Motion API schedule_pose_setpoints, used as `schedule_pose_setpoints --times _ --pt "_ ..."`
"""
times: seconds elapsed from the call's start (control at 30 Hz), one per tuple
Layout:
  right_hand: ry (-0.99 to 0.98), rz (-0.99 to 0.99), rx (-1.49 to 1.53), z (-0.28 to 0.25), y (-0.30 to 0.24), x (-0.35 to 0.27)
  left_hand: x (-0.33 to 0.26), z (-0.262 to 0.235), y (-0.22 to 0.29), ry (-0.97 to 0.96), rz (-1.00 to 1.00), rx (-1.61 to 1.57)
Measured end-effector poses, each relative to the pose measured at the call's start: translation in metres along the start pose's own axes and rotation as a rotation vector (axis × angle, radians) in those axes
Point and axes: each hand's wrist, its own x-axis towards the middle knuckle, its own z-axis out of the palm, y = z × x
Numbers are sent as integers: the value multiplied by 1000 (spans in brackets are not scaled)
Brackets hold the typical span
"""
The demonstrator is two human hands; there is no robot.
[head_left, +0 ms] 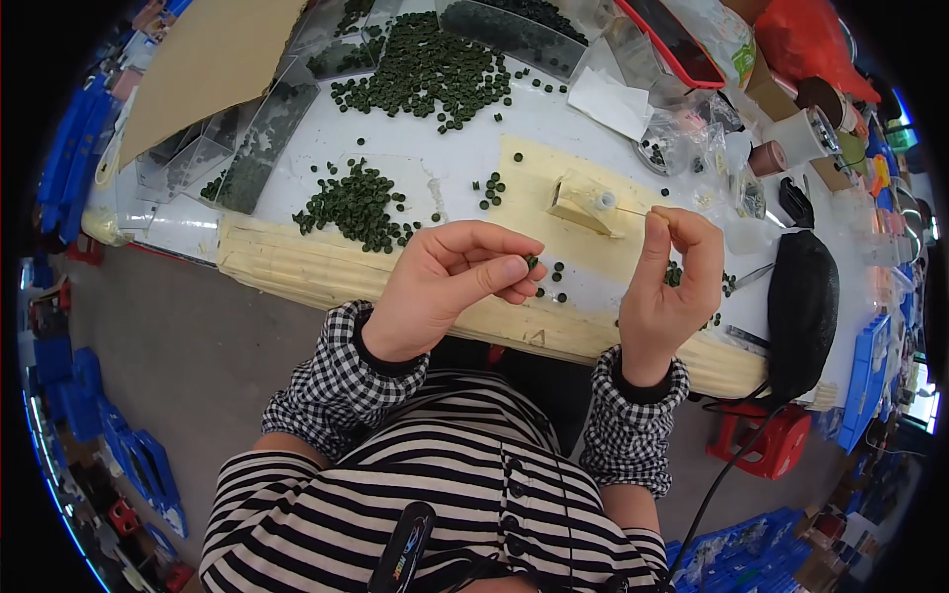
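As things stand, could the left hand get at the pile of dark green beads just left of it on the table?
Probably yes: the left hand hovers close beside the bead pile, nothing lying between, though it already pinches one bead.

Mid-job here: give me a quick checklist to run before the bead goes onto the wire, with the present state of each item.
1. Bead in hand: the left hand pinches a small dark green bead at its fingertips. Ok.
2. Wire held: the right hand pinches the end of a thin wire. Ok.
3. Wire anchored: its far end meets the small cream holder block. Ok.
4. Bead hole facing the wire tip: too small to see. Cannot tell.
5. Bead and wire tip close together: the hands are apart, not yet aligned. Not ok.
6. Supply: a loose bead pile lies near the left hand. Ok.
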Motion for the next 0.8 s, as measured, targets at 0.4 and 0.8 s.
schedule_pose_setpoints --times 0.4,0.8 --pt "-125 -45 -117 3 -3 -6 -1 4 -3 86 219 176" --pt "-331 44 346 -5 -42 -31 0 4 -7 61 217 78"
